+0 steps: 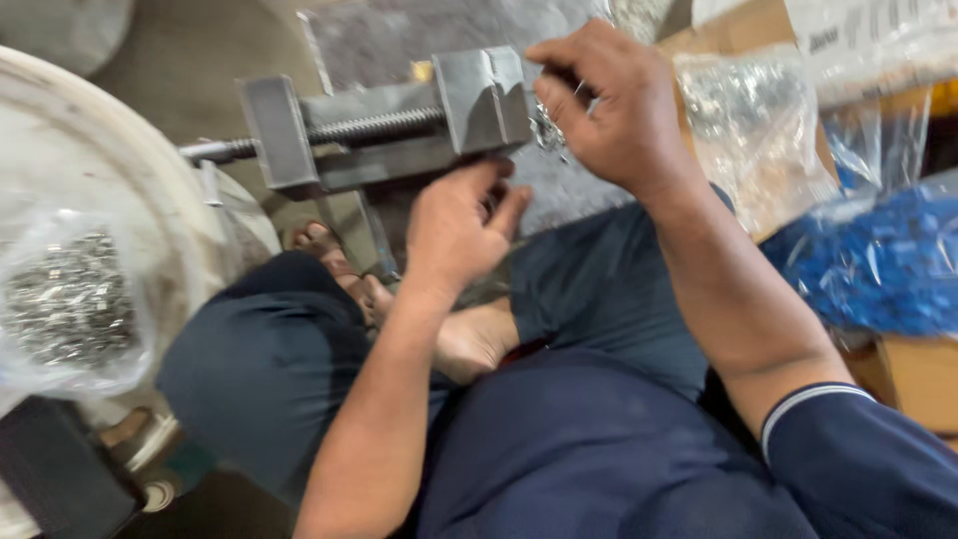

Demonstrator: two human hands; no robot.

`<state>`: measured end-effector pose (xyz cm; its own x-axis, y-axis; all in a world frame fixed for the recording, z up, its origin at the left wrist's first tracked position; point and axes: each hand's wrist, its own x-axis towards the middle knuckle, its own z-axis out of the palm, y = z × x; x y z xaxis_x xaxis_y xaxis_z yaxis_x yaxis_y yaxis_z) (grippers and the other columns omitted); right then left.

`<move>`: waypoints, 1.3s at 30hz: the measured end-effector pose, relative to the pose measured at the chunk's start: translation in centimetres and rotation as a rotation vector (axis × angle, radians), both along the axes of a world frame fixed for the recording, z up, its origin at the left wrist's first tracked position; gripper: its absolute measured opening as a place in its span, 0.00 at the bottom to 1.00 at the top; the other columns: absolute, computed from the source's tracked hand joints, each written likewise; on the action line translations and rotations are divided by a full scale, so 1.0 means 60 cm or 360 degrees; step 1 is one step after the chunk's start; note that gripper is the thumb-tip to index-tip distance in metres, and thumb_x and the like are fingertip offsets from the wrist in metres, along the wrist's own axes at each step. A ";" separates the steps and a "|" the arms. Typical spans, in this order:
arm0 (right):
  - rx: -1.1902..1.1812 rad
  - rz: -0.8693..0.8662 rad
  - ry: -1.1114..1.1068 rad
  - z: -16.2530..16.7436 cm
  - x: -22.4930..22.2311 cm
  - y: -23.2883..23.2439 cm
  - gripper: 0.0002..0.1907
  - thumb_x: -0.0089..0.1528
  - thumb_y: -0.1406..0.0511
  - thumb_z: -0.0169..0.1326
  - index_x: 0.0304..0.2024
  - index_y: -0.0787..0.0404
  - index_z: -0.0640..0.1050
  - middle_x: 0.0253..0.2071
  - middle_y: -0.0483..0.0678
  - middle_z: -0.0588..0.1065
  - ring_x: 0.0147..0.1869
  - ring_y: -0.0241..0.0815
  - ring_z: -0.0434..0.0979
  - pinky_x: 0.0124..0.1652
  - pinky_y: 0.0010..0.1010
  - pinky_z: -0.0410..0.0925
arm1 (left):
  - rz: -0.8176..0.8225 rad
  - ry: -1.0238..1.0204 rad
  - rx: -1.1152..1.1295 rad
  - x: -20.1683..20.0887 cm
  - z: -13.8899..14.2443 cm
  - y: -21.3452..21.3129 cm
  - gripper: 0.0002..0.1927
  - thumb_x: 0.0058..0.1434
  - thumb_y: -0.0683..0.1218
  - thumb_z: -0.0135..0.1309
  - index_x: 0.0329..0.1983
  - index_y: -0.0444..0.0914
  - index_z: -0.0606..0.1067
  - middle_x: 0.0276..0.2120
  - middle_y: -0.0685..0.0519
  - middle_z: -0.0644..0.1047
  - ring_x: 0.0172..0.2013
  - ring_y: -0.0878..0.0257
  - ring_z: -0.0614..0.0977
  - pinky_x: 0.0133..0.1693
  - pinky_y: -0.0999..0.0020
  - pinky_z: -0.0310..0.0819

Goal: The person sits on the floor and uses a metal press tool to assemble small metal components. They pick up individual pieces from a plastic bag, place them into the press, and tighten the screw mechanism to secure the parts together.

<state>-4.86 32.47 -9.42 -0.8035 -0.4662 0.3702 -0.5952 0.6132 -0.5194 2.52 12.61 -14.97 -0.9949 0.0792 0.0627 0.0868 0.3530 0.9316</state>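
I sit on a grey concrete floor, cardboard boxes stacked at my right.

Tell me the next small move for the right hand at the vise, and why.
Probably seat the small metal part against the vise jaw: the right hand pinches it just beside the block, while the left hand waits below.

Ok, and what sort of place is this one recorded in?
Probably a small workshop for assembling metal parts, worked seated on the floor. A steel bench vise sits before the person, clear bags of small metal pieces and blue parts lie at the sides, and the right hand holds a small metal piece at the vise.
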 end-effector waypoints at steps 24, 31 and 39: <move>0.0222 -0.0413 -0.0088 -0.081 0.087 0.012 0.06 0.63 0.67 0.61 0.42 0.60 0.81 0.33 0.51 0.79 0.36 0.51 0.80 0.34 0.38 0.70 | -0.0038 0.0221 -0.0090 0.012 0.001 0.010 0.11 0.63 0.49 0.61 0.45 0.40 0.80 0.32 0.51 0.82 0.31 0.55 0.83 0.34 0.63 0.76; -0.1461 -0.0182 -0.1824 -0.082 0.105 0.031 0.05 0.70 0.66 0.55 0.44 0.62 0.75 0.27 0.41 0.68 0.27 0.30 0.64 0.26 0.20 0.58 | -0.0091 0.0464 -0.0214 0.010 -0.004 0.007 0.15 0.63 0.48 0.59 0.52 0.39 0.79 0.36 0.49 0.83 0.37 0.50 0.83 0.37 0.57 0.76; -0.1462 -0.0193 -0.1699 -0.102 0.113 0.017 0.07 0.70 0.65 0.55 0.46 0.62 0.74 0.29 0.40 0.70 0.30 0.30 0.69 0.28 0.20 0.62 | -0.0175 0.0384 -0.0187 0.013 -0.007 0.002 0.07 0.68 0.49 0.55 0.37 0.42 0.78 0.31 0.49 0.80 0.36 0.48 0.82 0.35 0.54 0.74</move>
<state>1.92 33.46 -15.52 -0.9031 -0.3040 -0.3033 0.3638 -0.1665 -0.9165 3.31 12.72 -15.37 -0.9373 0.2064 0.2807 0.3448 0.4336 0.8325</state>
